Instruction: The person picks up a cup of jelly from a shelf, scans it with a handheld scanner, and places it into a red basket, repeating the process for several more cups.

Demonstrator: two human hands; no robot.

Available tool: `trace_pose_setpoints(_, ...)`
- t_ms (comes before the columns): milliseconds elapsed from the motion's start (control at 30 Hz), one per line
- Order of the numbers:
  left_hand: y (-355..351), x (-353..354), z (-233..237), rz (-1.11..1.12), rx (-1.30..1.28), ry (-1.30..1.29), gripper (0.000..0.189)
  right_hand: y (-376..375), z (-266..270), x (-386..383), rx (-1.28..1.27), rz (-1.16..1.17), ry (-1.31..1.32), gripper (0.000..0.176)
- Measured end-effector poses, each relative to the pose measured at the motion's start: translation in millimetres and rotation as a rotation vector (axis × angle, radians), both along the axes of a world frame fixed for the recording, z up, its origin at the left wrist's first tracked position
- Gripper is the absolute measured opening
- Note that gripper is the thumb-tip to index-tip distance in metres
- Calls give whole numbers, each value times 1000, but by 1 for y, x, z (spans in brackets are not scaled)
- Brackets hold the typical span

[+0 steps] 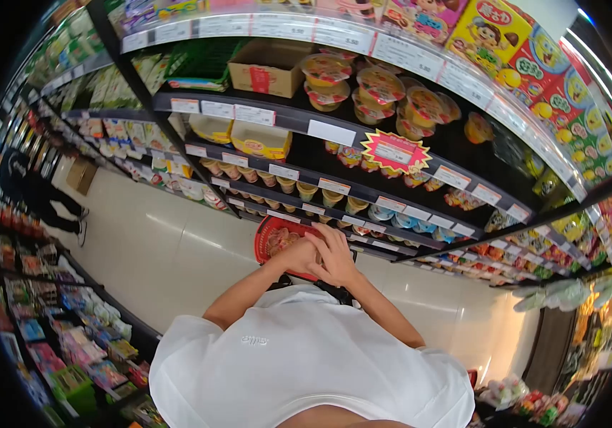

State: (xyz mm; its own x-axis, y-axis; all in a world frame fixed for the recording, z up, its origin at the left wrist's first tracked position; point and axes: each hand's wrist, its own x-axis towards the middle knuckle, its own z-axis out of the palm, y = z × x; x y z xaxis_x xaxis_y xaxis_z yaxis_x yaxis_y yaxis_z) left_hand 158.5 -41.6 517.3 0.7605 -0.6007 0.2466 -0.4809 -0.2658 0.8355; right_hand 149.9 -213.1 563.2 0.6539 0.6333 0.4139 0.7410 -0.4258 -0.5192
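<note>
In the head view, my left hand (299, 257) is in front of my body, over the near side of a red shopping basket (259, 241). Its fingers are mostly hidden behind my right hand. My right hand (336, 255) rests against the left one with its fingers stretched out and somewhat apart; I see nothing held in it. Inside the basket lie clear-wrapped pinkish packages (281, 241), too small to identify. The basket sits low, close to the foot of the shelving.
Shelving ahead bears stacked jelly cups (381, 85), a cardboard box (266, 68), a green crate (202, 63) and price labels. A person (24, 185) in dark clothes stands at left by a carton (81, 175). Snack racks (77, 335) line the lower left of the pale floor (156, 235).
</note>
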Motion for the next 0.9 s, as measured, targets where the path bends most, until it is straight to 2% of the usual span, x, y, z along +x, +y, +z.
trace_pose_setpoints(33, 0, 1, 6, 27, -2, -3, 52, -4, 4, -2, 29, 61, -10, 65)
trace_pose_setpoints(100, -2, -3, 25, -56, 213, -183, 43, -12, 10, -5, 24, 127, -20, 69)
trace_pose_setpoints(267, -12, -17, 29, 72, 241, -197, 44, -23, 21, -15, 32, 303, -199, 76)
trace_pose_setpoints(367, -21, -30, 32, 132, 274, -229, 45, -28, 37, -21, -34, 393, -222, 76)
trace_pose_setpoints(533, -26, -55, 41, 178, 342, -286, 46, -31, 37, -18, 39, 497, -242, 77)
trace_pose_setpoints(633, -39, -60, 46, 197, 362, -318, 47, -29, 31, -20, 155, 403, -157, 78)
trace_pose_setpoints(700, -47, -64, 49, 208, 376, -340, 47, -31, 32, -17, 140, 376, -184, 79)
trace_pose_setpoints(767, -55, -67, 56, 210, 383, -353, 47, -33, 34, -16, 261, 223, -68, 76)
trace_pose_setpoints(800, -64, -72, 62, 331, 332, -295, 51, -33, 33, -15, 264, 219, -69, 76)
trace_pose_setpoints(833, -74, -74, 68, 450, 279, -236, 55, -32, 32, -12, 298, 128, 29, 68)
trace_pose_setpoints(867, -84, -72, 74, 489, 302, -121, 57, -32, 32, -8, 331, 37, 127, 60)
trace_pose_setpoints(900, -90, -71, 70, 484, 302, -123, 57, -33, 33, -6, 363, -55, 225, 52)
